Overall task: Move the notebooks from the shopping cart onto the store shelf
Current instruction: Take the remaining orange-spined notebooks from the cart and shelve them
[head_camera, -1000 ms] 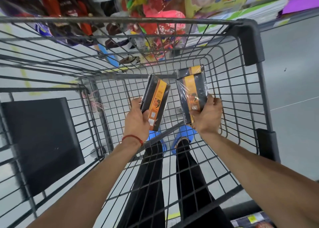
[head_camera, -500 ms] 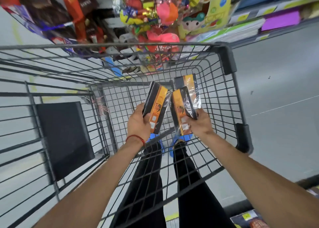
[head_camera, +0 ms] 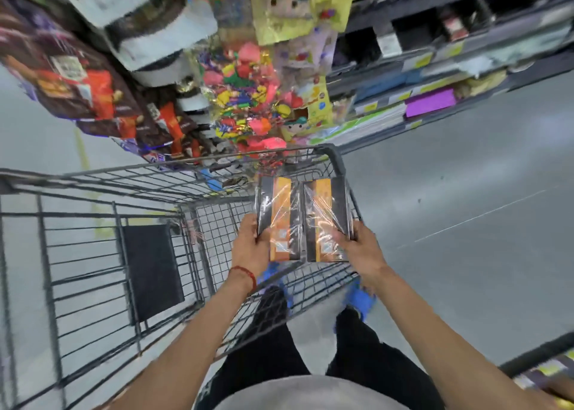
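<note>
Currently I see both hands raised above the near right corner of the shopping cart [head_camera: 93,229], each holding one shrink-wrapped notebook. The left hand [head_camera: 250,249] grips the left notebook [head_camera: 279,220] at its lower left edge: the thumb lies across the front cover and the remaining fingers wrap behind, so I read these fingers as pinching the notebook. The right hand [head_camera: 362,249] grips the right notebook [head_camera: 326,220] at its lower right corner, with the fingers [head_camera: 341,238] pressed over the front cover; these likewise pinch the notebook. The two notebooks stand side by side between the hands, upright with covers facing the camera, their inner edges just beside each other; I cannot tell whether they touch. Each cover is black with an orange band, and the plastic wrap shows glare.

Beyond the fingertips, the cart's wire rim and its dark corner bumper [head_camera: 337,161] sit behind the notebooks. To the left of the left hand, a black flat panel [head_camera: 152,269] rests against the cart's inner wire wall. A red thread bracelet [head_camera: 247,274] circles the left wrist. Farther beyond the fingertips, bags of coloured sweets [head_camera: 245,99] hang above the cart. Past the right hand, up and to the right, the store shelf [head_camera: 435,77] runs along the aisle, carrying a purple pack [head_camera: 430,102] among blurred stock.
</note>
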A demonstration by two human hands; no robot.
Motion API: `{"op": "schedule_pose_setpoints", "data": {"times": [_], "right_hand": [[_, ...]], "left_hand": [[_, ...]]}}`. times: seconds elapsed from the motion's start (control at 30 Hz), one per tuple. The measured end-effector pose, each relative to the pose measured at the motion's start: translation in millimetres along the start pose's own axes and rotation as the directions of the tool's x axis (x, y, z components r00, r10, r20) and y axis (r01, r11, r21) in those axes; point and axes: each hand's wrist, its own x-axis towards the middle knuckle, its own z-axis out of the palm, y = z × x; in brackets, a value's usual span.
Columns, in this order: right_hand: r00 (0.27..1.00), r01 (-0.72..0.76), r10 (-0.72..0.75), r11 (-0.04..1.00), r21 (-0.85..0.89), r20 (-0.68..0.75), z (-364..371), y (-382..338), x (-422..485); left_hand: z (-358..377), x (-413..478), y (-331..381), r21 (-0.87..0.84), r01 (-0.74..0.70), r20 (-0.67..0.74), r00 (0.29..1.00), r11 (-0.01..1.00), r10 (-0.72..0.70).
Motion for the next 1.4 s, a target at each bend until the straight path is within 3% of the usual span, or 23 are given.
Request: {"op": "schedule_pose_setpoints", "data": {"times": [0.17, 0.4, 0.73, 1.0, 1.4], "right_hand": [[0.993, 0.103, -0.101, 0.994, 0.033, -0.060, -61, 3, -11], [0.985, 0.171, -0.168, 0.981, 0.095, -0.030, -174, 9, -16], [0.992, 0.122, -0.114, 0.961, 0.248, -0.047, -326, 14, -8], [0.989, 0.121, -0.091, 0.949, 0.290, -0.115, -411, -13, 31], [0.980, 0.084, -0.038, 0.968, 0.235, -0.195, -538, -109, 168]], "left_hand": [[26, -27, 33, -0.011, -0.041, 0.008, 0.999, 0.999, 0.041], [108, -86, 85, -0.066, -0.105, -0.086, 0.991, 0.992, 0.100], [240, -108, 159, -0.006, -0.212, -0.034, 0.977, 0.977, 0.212], [313, -62, 234, -0.028, -0.216, 0.037, 0.975, 0.976, 0.217], [436, 64, 378, -0.034, -0.206, 0.146, 0.967, 0.978, 0.209]]}}
